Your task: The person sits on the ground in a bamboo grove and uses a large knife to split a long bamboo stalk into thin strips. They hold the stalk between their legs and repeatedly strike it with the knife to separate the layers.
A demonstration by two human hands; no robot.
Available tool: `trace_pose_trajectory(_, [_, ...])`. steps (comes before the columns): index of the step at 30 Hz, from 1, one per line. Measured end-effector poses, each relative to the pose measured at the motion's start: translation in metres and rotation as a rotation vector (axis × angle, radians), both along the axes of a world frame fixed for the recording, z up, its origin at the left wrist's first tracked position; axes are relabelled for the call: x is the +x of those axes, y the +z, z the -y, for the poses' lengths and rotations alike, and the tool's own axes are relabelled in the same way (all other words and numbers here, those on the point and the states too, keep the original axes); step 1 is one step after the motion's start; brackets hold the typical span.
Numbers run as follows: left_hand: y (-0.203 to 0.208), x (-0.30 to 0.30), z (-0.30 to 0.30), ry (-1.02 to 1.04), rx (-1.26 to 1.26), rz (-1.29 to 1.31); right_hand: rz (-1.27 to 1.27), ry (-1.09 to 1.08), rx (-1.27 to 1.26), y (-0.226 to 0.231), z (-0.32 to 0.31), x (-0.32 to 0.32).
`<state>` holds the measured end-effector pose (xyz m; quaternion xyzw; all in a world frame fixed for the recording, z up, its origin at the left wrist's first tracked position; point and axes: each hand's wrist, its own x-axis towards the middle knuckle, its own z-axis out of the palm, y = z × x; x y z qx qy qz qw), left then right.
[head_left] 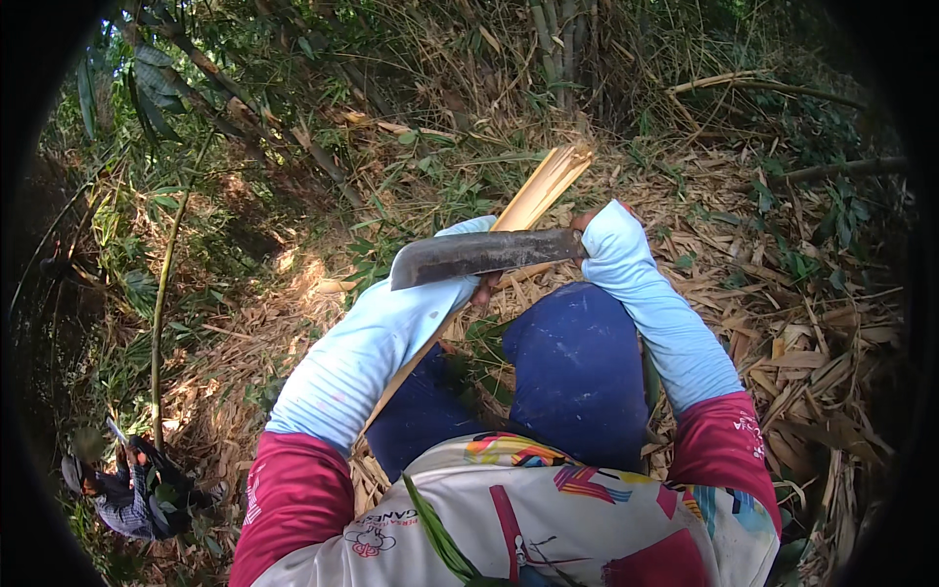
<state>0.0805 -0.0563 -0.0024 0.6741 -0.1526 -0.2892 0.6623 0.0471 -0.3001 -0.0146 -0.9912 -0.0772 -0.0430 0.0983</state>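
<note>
A split length of bamboo point(538, 191), pale on its inner face, runs slantwise from beyond the blade down past my left forearm. My left hand point(483, 291) is closed around it, mostly hidden behind the sleeve and the blade. A broad, dark machete point(479, 256) crosses in front of the bamboo, its blunt tip over my left forearm. My right hand point(585, 227) is closed at the machete's handle end, and the sleeve cuff covers much of it. Whether the edge touches the bamboo, I cannot tell.
My bent knees in blue trousers point(579, 367) are just below the blade. Dry bamboo leaves point(782, 362) litter the ground. Bamboo stems point(558, 49) stand ahead, with a thin green stem point(168, 284) at left. Another person point(137, 489) crouches at lower left, holding a blade-like object.
</note>
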Motion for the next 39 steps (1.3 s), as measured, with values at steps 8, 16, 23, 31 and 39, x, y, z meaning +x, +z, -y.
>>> trace_pose_trajectory(8, [-0.045,0.021,0.070,0.026,0.139,-0.494,0.025,0.054,-0.070,-0.139,0.045,0.033])
trace_pose_trajectory(16, [-0.060,0.017,0.085,-0.072,0.097,-0.432,-0.125,0.043,0.056,-0.146,0.043,0.021])
trace_pose_trajectory(23, [-0.122,0.036,0.094,0.230,-0.142,-0.748,-0.081,0.074,0.173,-0.137,0.045,0.019])
trace_pose_trajectory(31, [-0.095,0.027,0.105,0.354,-0.039,-0.756,-0.064,0.074,0.281,-0.143,0.047,0.021])
trace_pose_trajectory(39, [-0.106,0.027,0.098,0.084,-0.058,-0.580,-0.259,0.030,0.275,-0.145,0.048,0.029])
